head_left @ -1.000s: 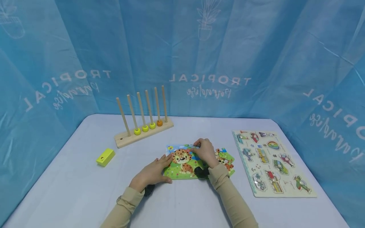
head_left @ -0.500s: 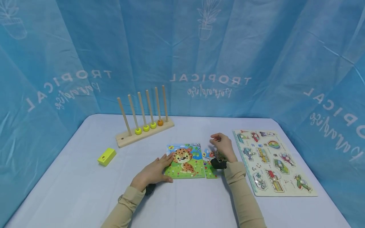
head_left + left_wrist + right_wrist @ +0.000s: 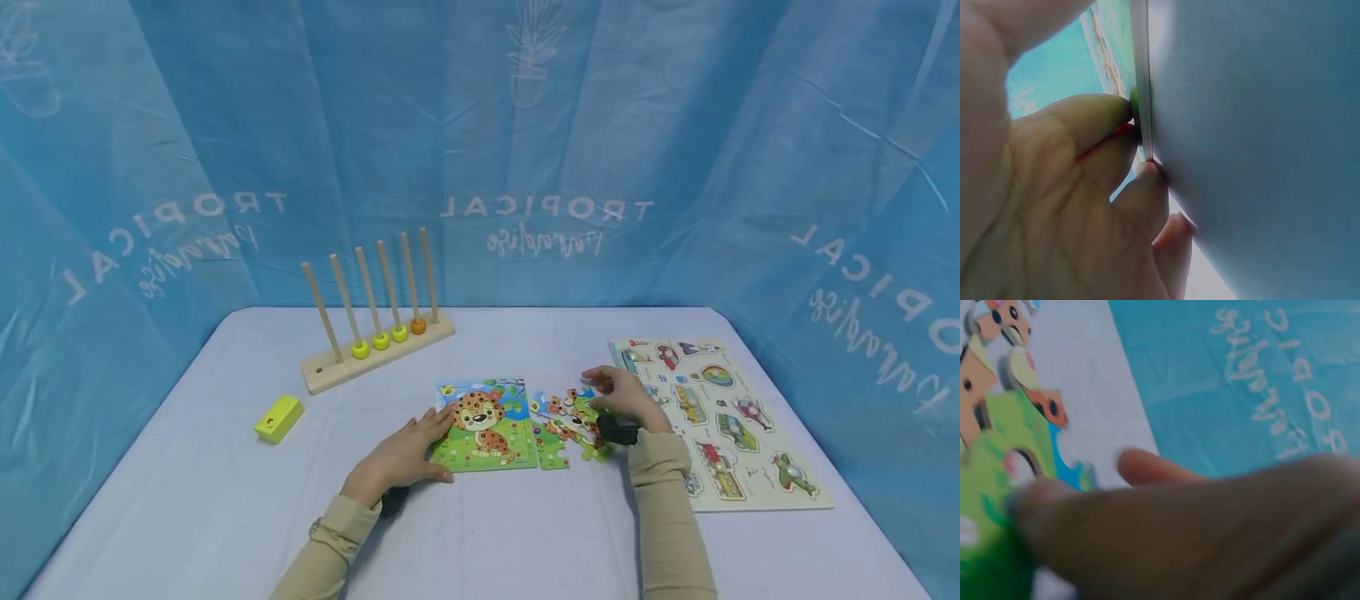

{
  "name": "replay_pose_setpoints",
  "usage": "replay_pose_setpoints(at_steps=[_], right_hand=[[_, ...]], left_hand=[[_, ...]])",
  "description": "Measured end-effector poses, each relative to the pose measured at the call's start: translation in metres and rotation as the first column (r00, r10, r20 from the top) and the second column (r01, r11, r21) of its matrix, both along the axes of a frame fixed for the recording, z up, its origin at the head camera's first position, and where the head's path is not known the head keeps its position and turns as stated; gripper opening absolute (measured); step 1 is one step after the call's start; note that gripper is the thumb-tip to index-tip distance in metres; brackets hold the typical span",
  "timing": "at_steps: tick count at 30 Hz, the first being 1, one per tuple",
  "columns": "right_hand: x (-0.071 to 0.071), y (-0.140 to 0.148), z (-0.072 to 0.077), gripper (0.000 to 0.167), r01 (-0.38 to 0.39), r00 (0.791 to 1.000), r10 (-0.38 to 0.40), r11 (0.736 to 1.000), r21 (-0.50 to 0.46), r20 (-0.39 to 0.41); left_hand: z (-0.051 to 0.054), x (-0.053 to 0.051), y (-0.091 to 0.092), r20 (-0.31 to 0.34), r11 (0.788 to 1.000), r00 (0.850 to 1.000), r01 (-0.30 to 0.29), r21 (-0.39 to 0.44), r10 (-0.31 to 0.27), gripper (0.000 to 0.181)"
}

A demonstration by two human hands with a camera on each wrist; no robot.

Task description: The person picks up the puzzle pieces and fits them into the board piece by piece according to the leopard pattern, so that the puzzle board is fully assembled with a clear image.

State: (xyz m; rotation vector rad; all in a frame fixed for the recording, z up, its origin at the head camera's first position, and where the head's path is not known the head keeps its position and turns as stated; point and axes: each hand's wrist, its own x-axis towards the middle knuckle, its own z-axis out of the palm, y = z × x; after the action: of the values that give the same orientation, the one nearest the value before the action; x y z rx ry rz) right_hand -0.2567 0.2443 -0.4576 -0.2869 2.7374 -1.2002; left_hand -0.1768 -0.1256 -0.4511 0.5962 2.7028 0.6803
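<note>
A leopard picture card (image 3: 491, 425) lies flat on the table, my left hand (image 3: 401, 454) resting at its left edge with fingers spread. In the left wrist view the fingertips (image 3: 1124, 107) touch the card's edge (image 3: 1142, 75). Right of the card lie several loose puzzle pieces (image 3: 551, 433) with leopard parts, some overlapping. My right hand (image 3: 630, 398) is at their right side, fingers loosely bent. The right wrist view shows its thumb over a green piece (image 3: 1004, 437), blurred; whether it grips the piece is unclear.
A wooden peg stand (image 3: 378, 354) with yellow and orange beads stands at the back left. Nearer the left side is a yellow block (image 3: 279, 418). A peg puzzle board (image 3: 757, 492) with vehicle shapes lies at the right, partly under the right forearm.
My right hand has moved right from the leopard card to the far side of the loose pieces, uncovering the card's right part and more pieces. The left hand has stayed at the card.
</note>
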Motion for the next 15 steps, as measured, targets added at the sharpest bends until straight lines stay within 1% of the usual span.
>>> replay_pose_setpoints(at_steps=[3, 5, 12, 15], right_hand=[[0.0044, 0.0032, 0.0042, 0.046, -0.081, 0.997, 0.081, 0.997, 0.002, 0.011], [0.0058, 0.0038, 0.0048, 0.046, -0.112, 0.994, 0.112, 0.994, 0.004, 0.005], [0.0002, -0.0001, 0.0008, 0.043, -0.122, 0.992, 0.122, 0.992, 0.04, 0.0], [-0.0008, -0.0015, 0.0017, 0.039, -0.122, 0.992, 0.123, 0.99, 0.064, 0.0]], left_hand=[[-0.0006, 0.0, 0.0002, -0.003, 1.0, 1.0, -0.001, -0.005, 0.001, 0.093], [-0.0009, -0.0001, 0.0005, -0.003, 1.0, 1.0, -0.001, -0.003, 0.001, 0.093], [-0.0021, -0.0005, 0.0001, -0.006, 1.0, 1.0, 0.001, 0.002, -0.001, 0.093], [-0.0031, -0.001, -0.0006, -0.012, 1.0, 1.0, -0.003, -0.002, 0.003, 0.093]])
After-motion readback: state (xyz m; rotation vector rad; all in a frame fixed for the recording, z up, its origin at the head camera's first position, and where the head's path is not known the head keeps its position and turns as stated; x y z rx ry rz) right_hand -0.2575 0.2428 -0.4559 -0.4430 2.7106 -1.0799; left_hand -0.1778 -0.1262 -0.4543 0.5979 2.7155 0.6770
